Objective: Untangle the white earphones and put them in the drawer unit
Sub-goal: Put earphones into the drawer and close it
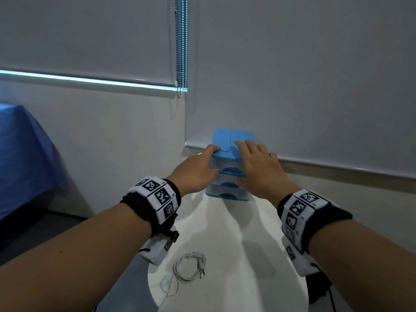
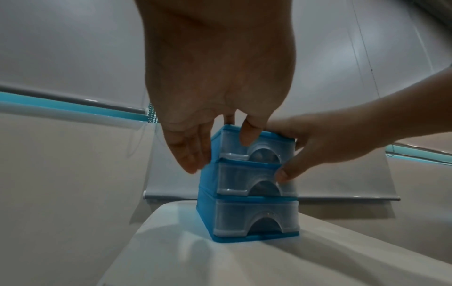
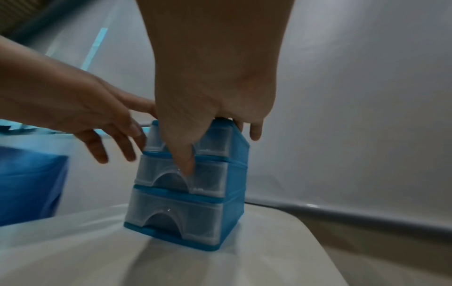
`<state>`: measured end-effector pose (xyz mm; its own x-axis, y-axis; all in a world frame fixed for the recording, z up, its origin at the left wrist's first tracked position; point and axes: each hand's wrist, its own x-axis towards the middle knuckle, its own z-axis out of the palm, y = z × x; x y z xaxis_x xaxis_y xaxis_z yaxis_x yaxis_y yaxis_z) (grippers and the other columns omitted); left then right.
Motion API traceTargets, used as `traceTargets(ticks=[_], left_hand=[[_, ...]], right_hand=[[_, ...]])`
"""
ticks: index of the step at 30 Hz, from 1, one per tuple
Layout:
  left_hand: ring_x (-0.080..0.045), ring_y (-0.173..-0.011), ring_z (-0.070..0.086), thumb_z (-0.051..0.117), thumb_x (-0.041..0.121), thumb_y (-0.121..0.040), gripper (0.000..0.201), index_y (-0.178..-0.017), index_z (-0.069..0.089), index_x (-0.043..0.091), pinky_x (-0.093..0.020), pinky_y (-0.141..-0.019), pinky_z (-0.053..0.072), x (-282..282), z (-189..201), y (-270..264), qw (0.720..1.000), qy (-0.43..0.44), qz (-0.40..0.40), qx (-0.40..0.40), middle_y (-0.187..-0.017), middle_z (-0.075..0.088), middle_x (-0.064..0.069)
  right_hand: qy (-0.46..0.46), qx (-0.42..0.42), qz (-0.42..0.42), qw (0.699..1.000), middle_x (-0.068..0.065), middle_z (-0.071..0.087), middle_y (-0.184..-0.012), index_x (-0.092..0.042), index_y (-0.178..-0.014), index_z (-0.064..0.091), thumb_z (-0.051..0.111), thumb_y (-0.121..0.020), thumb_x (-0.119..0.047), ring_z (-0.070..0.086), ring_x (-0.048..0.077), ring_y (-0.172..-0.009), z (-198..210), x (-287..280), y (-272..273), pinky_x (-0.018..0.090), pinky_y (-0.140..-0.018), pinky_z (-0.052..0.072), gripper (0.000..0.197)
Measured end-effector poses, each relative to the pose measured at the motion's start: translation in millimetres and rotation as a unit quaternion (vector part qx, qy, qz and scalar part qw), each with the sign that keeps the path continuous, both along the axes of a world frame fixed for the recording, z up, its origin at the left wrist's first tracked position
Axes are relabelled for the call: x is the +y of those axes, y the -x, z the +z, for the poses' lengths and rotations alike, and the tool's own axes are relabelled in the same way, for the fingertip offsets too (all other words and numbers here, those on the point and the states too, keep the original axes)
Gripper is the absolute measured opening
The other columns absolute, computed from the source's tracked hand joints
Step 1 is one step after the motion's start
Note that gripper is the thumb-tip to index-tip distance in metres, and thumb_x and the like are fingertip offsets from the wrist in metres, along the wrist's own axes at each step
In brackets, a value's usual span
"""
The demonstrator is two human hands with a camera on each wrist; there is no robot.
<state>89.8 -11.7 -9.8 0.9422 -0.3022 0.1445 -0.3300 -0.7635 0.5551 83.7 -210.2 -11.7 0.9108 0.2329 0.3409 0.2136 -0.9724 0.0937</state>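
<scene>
The blue drawer unit (image 1: 227,152) with three clear drawers stands at the far end of the white table (image 1: 238,255); all drawers look closed. My left hand (image 1: 202,163) is at its left side, index finger on the top corner, thumb on the top drawer's front, other fingers straight beside the wall. My right hand (image 1: 254,163) lies over the lid with straight fingers, and its thumb (image 3: 186,164) reaches down onto the middle drawer (image 3: 171,174). The white earphones (image 1: 190,265) lie in a loose coil on the table, near me, untouched.
A grey roller blind (image 1: 292,86) hangs just behind the unit, its bottom bar at lid height. A bead chain (image 1: 181,52) hangs to the left of it. A blue cloth-covered surface (image 1: 22,158) stands at the far left, off the table.
</scene>
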Motion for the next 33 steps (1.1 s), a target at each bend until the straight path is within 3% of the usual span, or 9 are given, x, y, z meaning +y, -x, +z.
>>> traceTargets(ticks=[3, 5, 9, 14, 21, 23, 27, 30, 33], left_hand=[[-0.019, -0.114, 0.053, 0.054, 0.028, -0.098, 0.052, -0.148, 0.042, 0.034, -0.037, -0.09, 0.049, -2.5, 2.4, 3.8, 0.996, -0.018, 0.049, -0.077, -0.129, 0.048, 0.0], [-0.017, -0.093, 0.057, 0.057, 0.022, -0.095, 0.033, -0.128, 0.054, 0.026, -0.033, -0.076, 0.046, -8.4, 4.6, 9.6, 0.987, 0.095, 0.094, -0.091, -0.108, 0.056, 0.002], [-0.016, -0.053, 0.048, 0.054, 0.016, -0.092, 0.009, -0.085, 0.058, 0.014, -0.023, -0.05, 0.038, -32.2, -3.2, 23.9, 0.924, 0.305, 0.102, 0.207, -0.073, 0.059, -0.002], [-0.01, -0.042, 0.042, 0.05, 0.027, -0.1, 0.023, -0.089, 0.06, 0.009, -0.017, -0.04, 0.026, -57.4, -31.0, 17.8, 0.813, 0.363, 0.124, 0.438, -0.067, 0.061, -0.004], [-0.011, -0.05, 0.036, 0.047, 0.025, -0.101, 0.019, -0.098, 0.058, 0.01, -0.019, -0.039, 0.024, -83.3, -45.1, 18.9, 0.63, 0.613, 0.171, 0.446, -0.066, 0.05, -0.004], [-0.012, -0.048, 0.036, 0.042, 0.029, -0.102, 0.024, -0.106, 0.057, 0.01, -0.019, -0.037, 0.024, -85.7, -48.7, 26.7, 0.609, 0.626, 0.177, 0.454, -0.064, 0.049, -0.004], [-0.015, -0.04, 0.051, 0.034, 0.043, -0.107, 0.052, -0.123, 0.052, -0.002, -0.018, -0.037, 0.029, -74.3, -45.8, 51.9, 0.668, 0.519, 0.132, 0.517, -0.072, 0.071, -0.012], [-0.015, -0.047, 0.063, 0.038, 0.038, -0.107, 0.053, -0.119, 0.059, -0.01, -0.016, -0.035, 0.034, -57.4, -29.0, 64.7, 0.765, 0.386, 0.085, 0.508, -0.091, 0.078, -0.017], [-0.01, -0.044, 0.06, 0.048, 0.031, -0.104, 0.038, -0.105, 0.072, 0.002, -0.018, -0.039, 0.034, -44.0, -10.7, 63.3, 0.885, 0.252, 0.052, 0.389, -0.074, 0.074, -0.003]], right_hand=[[-0.019, 0.029, 0.002, 0.999, 0.002, 0.034, -0.153, -0.021, -0.152, 0.028, 0.074, -0.089, -0.04, 0.034, 0.028, -0.14, 1.0, -1.9, -9.5, 0.046, -0.106, 0.04, 0.081], [-0.022, 0.03, 0.004, 0.999, 0.001, 0.039, -0.148, -0.02, -0.15, 0.032, 0.078, -0.086, -0.038, 0.037, 0.028, -0.137, 0.2, -3.1, -12.8, 0.046, -0.104, 0.043, 0.08], [-0.052, 0.019, 0.006, 0.998, 0.0, 0.044, -0.137, -0.02, -0.142, 0.038, 0.08, -0.085, -0.03, 0.041, 0.027, -0.131, -4.8, -3.1, -16.4, 0.041, -0.094, 0.051, 0.072], [-0.063, 0.031, 0.001, 0.998, 0.001, 0.043, -0.137, -0.02, -0.142, 0.038, 0.082, -0.084, -0.026, 0.04, 0.025, -0.131, -1.7, -1.0, -19.1, 0.039, -0.092, 0.05, 0.073], [-0.068, 0.046, 0.002, 0.997, 0.001, 0.04, -0.14, -0.02, -0.145, 0.037, 0.081, -0.084, -0.02, 0.037, 0.025, -0.134, -0.9, -4.5, -19.5, 0.041, -0.095, 0.052, 0.075], [-0.071, 0.041, 0.005, 0.997, 0.001, 0.039, -0.142, -0.02, -0.147, 0.036, 0.079, -0.086, -0.019, 0.036, 0.024, -0.135, -1.8, -4.0, -19.2, 0.041, -0.095, 0.051, 0.075], [-0.079, 0.04, 0.003, 0.996, 0.001, 0.038, -0.145, -0.019, -0.15, 0.034, 0.074, -0.088, -0.014, 0.034, 0.024, -0.138, -3.0, -4.5, -19.8, 0.041, -0.098, 0.049, 0.074], [-0.078, 0.041, 0.006, 0.996, 0.002, 0.04, -0.142, -0.019, -0.147, 0.036, 0.073, -0.087, -0.013, 0.037, 0.026, -0.136, -1.8, -2.6, -19.7, 0.042, -0.098, 0.049, 0.071], [-0.078, 0.048, 0.004, 0.996, 0.002, 0.042, -0.138, -0.019, -0.145, 0.038, 0.074, -0.086, -0.014, 0.038, 0.026, -0.133, 1.5, 0.5, -18.0, 0.042, -0.097, 0.049, 0.07]])
